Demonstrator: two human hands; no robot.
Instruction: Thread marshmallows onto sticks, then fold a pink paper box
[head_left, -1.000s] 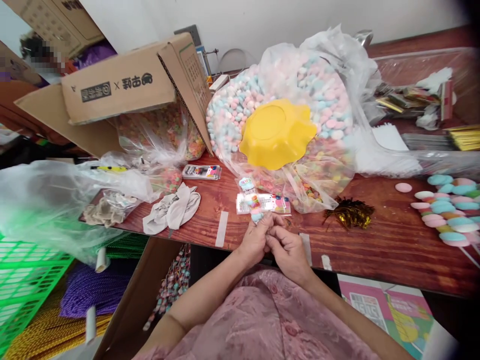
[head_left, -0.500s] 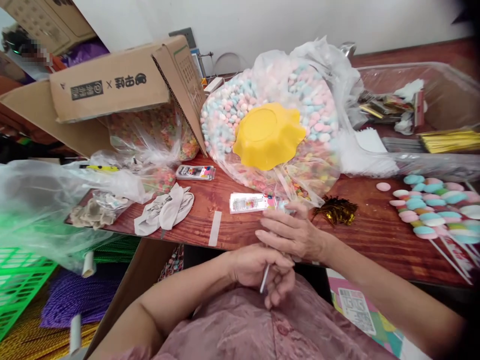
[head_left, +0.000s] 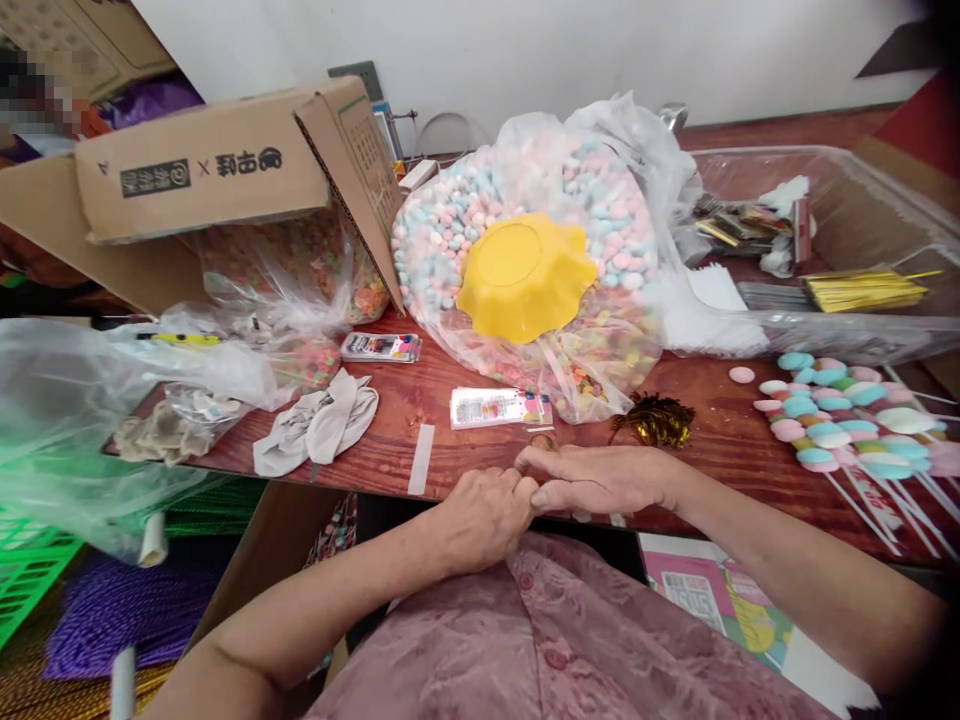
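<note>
My left hand (head_left: 484,515) is closed in a fist at the front edge of the wooden table (head_left: 720,450); nothing shows inside it. My right hand (head_left: 600,478) lies stretched along the edge, thumb and forefinger tips touching the left knuckles. Just beyond the hands lie a flat printed packet (head_left: 499,407) and a bunch of gold twist ties (head_left: 654,422). Behind them a big clear bag of pastel candies (head_left: 600,200) carries a yellow wavy bowl (head_left: 521,275).
Finished candy skewers (head_left: 832,425) lie at the right, a clear bin (head_left: 862,200) behind them. A tipped cardboard box (head_left: 202,180), plastic bags and white gloves (head_left: 319,428) fill the left. A green crate (head_left: 30,560) and a carton (head_left: 285,540) sit below the table.
The white stick seen in my left hand half a second ago is out of sight. My right hand came back from the packet to meet the left fist at the table edge.
</note>
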